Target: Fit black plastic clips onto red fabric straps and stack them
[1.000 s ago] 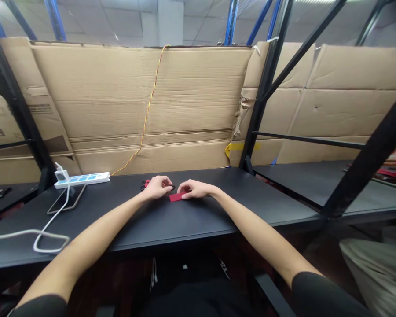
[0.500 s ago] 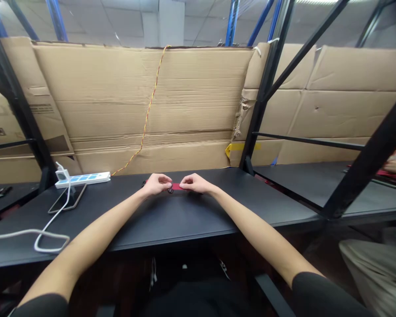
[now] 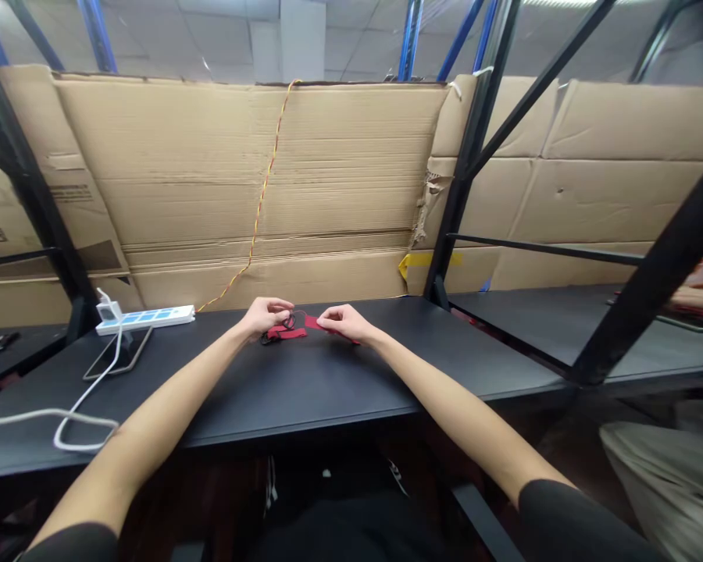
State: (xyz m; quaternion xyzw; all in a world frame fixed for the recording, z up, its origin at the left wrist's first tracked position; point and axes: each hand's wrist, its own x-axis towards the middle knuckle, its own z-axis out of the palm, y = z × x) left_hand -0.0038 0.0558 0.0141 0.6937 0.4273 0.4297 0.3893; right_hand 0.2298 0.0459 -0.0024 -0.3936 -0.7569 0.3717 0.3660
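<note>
Both my arms reach out over a black table (image 3: 305,390). My left hand (image 3: 262,314) is closed in a pinch on a thin black ring or cord at the left end of a red strap (image 3: 296,331). My right hand (image 3: 340,321) pinches the strap's right end, fingers pressed together. The strap hangs just above the tabletop between the two hands, with part of it lying on the table under my left hand.
A white power strip (image 3: 146,316) lies at the back left, with a phone (image 3: 117,353) beside it and a white cable (image 3: 76,414) looping to the table's left edge. Cardboard sheets (image 3: 328,187) wall the back. Black frame posts (image 3: 462,187) stand right. Another person's hand (image 3: 694,298) shows at far right.
Both hands have moved further from me and lifted slightly. The red strap, flat on the table a second ago, is now held stretched and bunched between the two hands.
</note>
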